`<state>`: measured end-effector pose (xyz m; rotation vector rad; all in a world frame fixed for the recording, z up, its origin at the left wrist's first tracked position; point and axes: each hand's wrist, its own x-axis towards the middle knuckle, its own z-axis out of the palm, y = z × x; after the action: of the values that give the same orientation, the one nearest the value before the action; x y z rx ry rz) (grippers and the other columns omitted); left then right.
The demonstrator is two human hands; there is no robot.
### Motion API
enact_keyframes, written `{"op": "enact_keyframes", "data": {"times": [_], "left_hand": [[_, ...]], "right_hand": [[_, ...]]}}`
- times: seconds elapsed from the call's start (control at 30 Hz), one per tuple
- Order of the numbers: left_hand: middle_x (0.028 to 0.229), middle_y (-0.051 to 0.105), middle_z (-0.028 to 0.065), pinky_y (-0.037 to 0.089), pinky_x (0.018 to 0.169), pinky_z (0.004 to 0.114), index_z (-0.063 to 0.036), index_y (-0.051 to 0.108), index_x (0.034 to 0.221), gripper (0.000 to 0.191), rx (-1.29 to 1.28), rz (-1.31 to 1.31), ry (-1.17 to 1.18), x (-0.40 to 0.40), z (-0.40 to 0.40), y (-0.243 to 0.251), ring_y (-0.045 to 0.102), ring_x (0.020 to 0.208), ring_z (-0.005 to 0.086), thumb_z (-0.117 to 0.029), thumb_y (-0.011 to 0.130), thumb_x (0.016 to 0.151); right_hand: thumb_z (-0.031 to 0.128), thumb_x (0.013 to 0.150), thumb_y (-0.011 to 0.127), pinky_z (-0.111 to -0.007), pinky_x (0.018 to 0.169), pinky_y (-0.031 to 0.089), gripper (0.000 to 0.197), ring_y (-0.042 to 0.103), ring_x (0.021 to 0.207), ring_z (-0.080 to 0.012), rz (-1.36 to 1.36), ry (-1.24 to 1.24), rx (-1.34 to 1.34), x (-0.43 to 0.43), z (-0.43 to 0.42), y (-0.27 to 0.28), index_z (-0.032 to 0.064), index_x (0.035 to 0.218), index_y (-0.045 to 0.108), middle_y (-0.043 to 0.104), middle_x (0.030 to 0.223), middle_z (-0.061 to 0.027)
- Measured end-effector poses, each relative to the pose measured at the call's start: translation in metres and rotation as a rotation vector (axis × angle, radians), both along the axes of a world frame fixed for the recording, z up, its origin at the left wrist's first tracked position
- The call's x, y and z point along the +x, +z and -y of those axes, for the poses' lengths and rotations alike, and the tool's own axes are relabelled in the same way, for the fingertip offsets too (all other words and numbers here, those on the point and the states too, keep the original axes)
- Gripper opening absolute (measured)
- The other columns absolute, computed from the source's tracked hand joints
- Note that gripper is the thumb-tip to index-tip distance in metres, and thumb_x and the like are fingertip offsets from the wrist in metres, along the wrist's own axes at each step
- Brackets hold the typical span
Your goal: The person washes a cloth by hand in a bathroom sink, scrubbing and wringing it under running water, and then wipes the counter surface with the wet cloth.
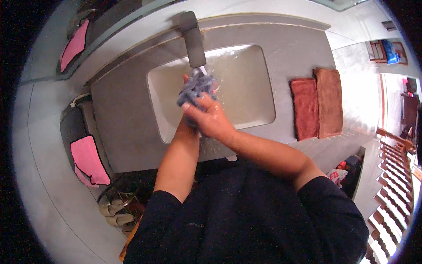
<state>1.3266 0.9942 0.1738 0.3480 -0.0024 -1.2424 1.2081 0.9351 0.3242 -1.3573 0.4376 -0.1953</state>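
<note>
A bunched, wet blue-grey cloth (197, 86) is between my two hands, under the running water (202, 70) of a faucet (194, 46). My right hand (209, 115) grips its near side, thumb pointing left. Mostly hidden behind the cloth and my right hand, my left hand (186, 79) shows some fingertips at the cloth's far edge and supports it. Both hands are above a white rectangular sink (272, 99) holding cloudy water.
Two folded towels, dark red (305, 109) and brown (329, 102), lie on the grey counter (122, 115) to the right. A pink cloth (89, 158) hangs at the left. Slippers (118, 219) are low at the left, and a wooden balustrade (392, 188) stands far right.
</note>
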Motion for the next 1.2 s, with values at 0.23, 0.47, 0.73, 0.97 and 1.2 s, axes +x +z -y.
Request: {"op": "enact_keyframes", "data": {"times": [0.23, 0.47, 0.73, 0.97, 1.2], "left_hand": [[0.128, 0.058, 0.0084, 0.048, 0.094, 0.047, -0.0162, 0.051, 0.131, 0.062, 0.338, 0.044, 0.457, -0.051, 0.016, 0.059, 0.059, 0.107, 0.0239, -0.064, 0.036, 0.095], [0.119, 0.06, 0.0066, 0.047, 0.095, 0.044, -0.0117, 0.057, 0.121, 0.045, 0.552, -0.022, 0.394, -0.03, 0.002, 0.01, 0.06, 0.107, 0.0268, -0.046, 0.048, 0.094], [0.117, 0.06, 0.0243, 0.046, 0.089, 0.048, 0.0017, 0.051, 0.123, 0.059, 1.512, 1.259, 0.162, -0.018, -0.007, 0.051, 0.059, 0.104, 0.0434, -0.047, 0.059, 0.09], [0.11, 0.056, 0.0188, 0.052, 0.08, 0.05, -0.0132, 0.035, 0.143, 0.078, 1.464, 1.919, -0.131, -0.019, -0.015, 0.031, 0.06, 0.102, 0.04, -0.05, 0.068, 0.083], [0.126, 0.057, 0.017, 0.052, 0.081, 0.049, -0.0156, 0.043, 0.14, 0.067, 1.562, 1.394, -0.197, 0.015, -0.025, -0.021, 0.06, 0.108, 0.0384, -0.047, 0.067, 0.086]], "right_hand": [[0.034, 0.077, 0.075, -0.042, 0.079, 0.052, 0.025, 0.063, 0.079, -0.0389, -0.012, 0.168, -0.867, 0.021, 0.015, -0.022, 0.0115, 0.086, 0.068, 0.062, 0.085, -0.0146], [0.038, 0.086, 0.062, -0.048, 0.079, 0.054, 0.031, 0.066, 0.088, -0.0403, -0.355, 0.101, -0.776, 0.074, 0.042, -0.064, 0.01, 0.099, 0.067, 0.07, 0.095, -0.0176], [0.044, 0.094, 0.055, -0.049, 0.09, 0.049, 0.044, 0.058, 0.109, -0.0417, -0.556, 0.009, -0.791, 0.04, 0.08, -0.132, 0.0116, 0.123, 0.051, 0.052, 0.127, -0.0213], [0.05, 0.095, 0.05, -0.052, 0.095, 0.045, 0.052, 0.056, 0.113, -0.0443, -0.571, 0.037, -0.955, 0.019, 0.1, -0.163, 0.0128, 0.131, 0.047, 0.054, 0.13, -0.0241], [0.039, 0.094, 0.052, -0.048, 0.089, 0.05, 0.047, 0.063, 0.104, -0.0404, -0.649, 0.441, -1.039, 0.056, 0.12, -0.141, 0.0086, 0.13, 0.052, 0.062, 0.12, -0.0239]]}}
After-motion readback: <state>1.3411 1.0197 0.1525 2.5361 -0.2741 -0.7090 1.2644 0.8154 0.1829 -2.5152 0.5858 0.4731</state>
